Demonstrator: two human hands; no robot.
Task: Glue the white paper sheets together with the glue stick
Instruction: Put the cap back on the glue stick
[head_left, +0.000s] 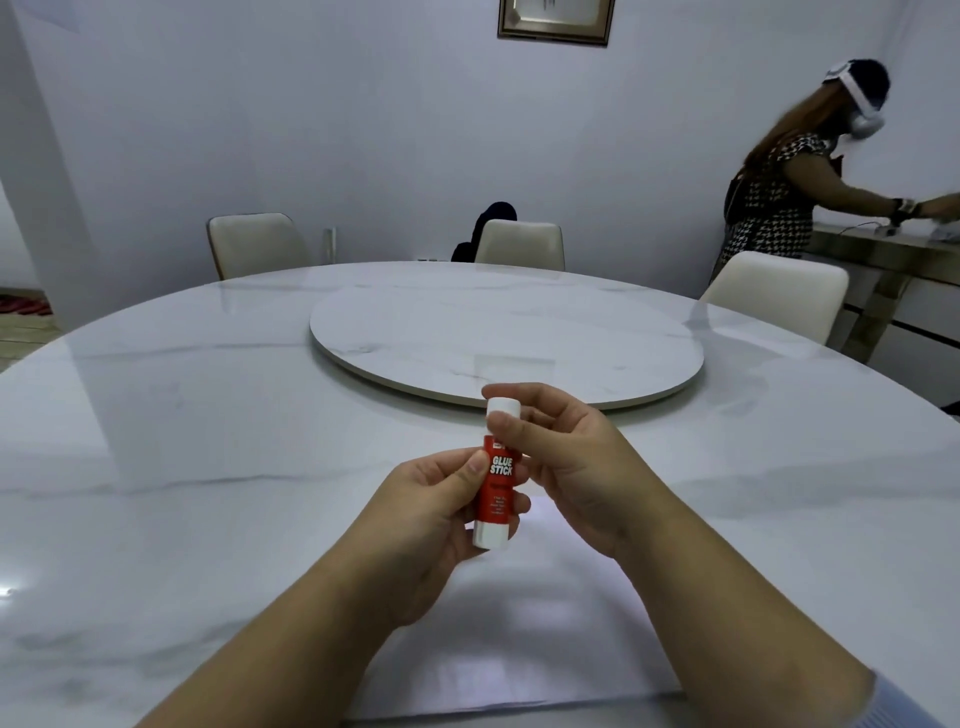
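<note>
We log: glue stick (497, 475) upright above white paper sheets (519, 623) on counter (208, 415) | left hand (431, 525) fingers wrap red barrel | right hand (566, 467) fingers pinch white cap (503, 407).

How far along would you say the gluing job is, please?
Early. The paper lies flat on the table. In hand: the left hand holds the glue stick while the right hand pinches its cap, not yet off. Gluing and pressing remain.

only thing readable is "GLUE STICK" in white on the glue stick (497, 480)'s red body, smaller print underneath is too blurry
</note>
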